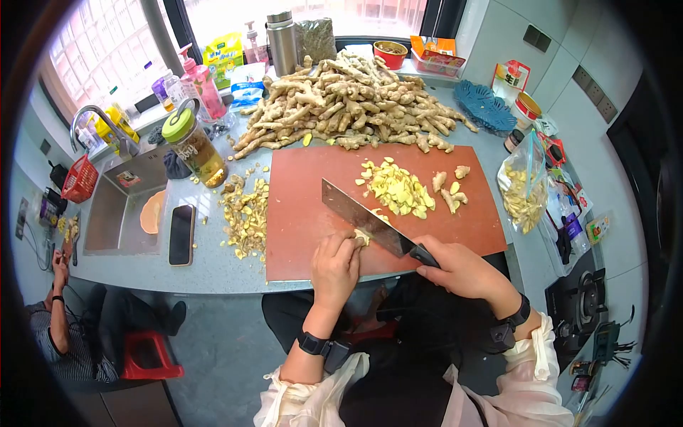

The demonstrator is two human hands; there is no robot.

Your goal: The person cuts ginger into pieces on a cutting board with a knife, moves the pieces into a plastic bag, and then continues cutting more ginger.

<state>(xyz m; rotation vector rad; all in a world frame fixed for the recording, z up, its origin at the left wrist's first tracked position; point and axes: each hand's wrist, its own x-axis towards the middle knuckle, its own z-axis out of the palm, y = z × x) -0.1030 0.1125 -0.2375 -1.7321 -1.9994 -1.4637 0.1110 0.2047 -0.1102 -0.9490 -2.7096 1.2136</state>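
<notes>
My right hand (462,269) is wrapped round the black handle of a cleaver (366,217), whose wide blade slants up and left over the brown cutting board (299,192). My left hand (336,267) has its fingers curled on a piece of ginger (363,237), held against the board just left of the blade. Behind the blade lies a pile of sliced ginger (400,186). To its right are several small ginger chunks (452,196). Beyond the board rises a large heap of whole ginger root (348,103).
Ginger scraps (245,217) lie left of the board, near a phone (182,235) and a green-lidded bottle (199,149). A sink (117,245) is further left. A bag of ginger (523,188) and a blue dish (484,107) are right. Another person (64,327) sits at far left.
</notes>
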